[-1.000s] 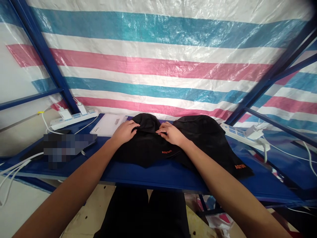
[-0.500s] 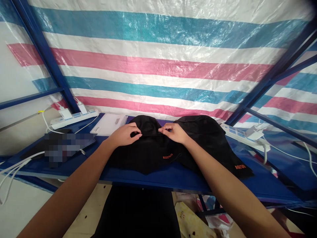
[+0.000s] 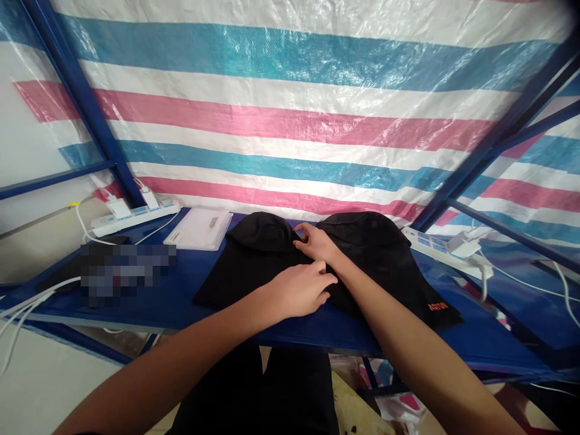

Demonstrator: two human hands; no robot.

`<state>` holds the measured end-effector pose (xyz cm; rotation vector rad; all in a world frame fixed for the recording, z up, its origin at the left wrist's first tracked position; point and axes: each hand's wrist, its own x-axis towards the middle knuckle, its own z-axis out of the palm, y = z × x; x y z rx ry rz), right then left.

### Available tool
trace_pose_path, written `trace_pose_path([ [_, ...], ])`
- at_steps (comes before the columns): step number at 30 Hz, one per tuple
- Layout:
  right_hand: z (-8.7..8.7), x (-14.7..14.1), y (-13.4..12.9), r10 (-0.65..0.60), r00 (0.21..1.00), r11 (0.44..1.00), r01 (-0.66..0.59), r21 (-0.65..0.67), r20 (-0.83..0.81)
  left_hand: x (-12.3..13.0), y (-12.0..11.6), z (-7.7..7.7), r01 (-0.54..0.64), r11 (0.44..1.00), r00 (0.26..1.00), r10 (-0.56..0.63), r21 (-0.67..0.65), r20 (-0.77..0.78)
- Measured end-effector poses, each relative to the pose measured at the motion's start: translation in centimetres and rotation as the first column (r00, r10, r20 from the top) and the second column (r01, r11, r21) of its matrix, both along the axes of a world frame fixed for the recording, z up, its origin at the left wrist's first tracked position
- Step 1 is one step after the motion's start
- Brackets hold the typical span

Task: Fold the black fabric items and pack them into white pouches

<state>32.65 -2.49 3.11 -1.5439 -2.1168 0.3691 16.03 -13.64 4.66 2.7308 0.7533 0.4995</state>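
Two black cloth items lie side by side on the blue table. My right hand [image 3: 315,243] rests at the right edge of the left black cloth [image 3: 244,266], its thumb and forefinger apart. Lower down, my left hand [image 3: 308,289] is over that cloth's lower right part, palm down with fingers spread, and it covers the orange lettering's place. The right black cloth [image 3: 376,254] lies flat under my right forearm, with orange lettering at its lower right corner. Nothing shows between the fingers of either hand.
White papers [image 3: 199,228] lie left of the cloths. Power strips with plugs [image 3: 136,217] stand at the back left and on the right [image 3: 446,252]. A dark item with white cables is at the left. Blue frame posts [image 3: 86,109] flank a striped sheet.
My left hand has moved right and toward me, from the left cloth's folded upper part to its lower right. My right hand has shifted slightly. The left cloth lies a little flatter.
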Motion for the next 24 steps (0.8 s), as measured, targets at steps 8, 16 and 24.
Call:
trace_pose_path([
  [8, 5.2, 1.7, -1.0, -0.155, 0.981, 0.988, 0.155, -0.008, -0.119, -2.7, -2.6, 1.8, -0.058, 0.983, 0.836, 0.143, -0.173, 0.529],
  [16, 8.7, -7.4, 1.6, 0.08, 0.989, 0.997, -0.078, 0.019, -0.126, -11.5, -3.4, 0.4, -0.451, 0.844, 0.636, 0.532, -0.29, 0.559],
  [24, 1.1, -16.3, 4.9, 0.084, 0.995, 0.996, -0.083, -0.032, 0.053, -19.4, -1.9, -4.1, -0.628, 0.772, 0.728, 0.627, -0.096, 0.276],
])
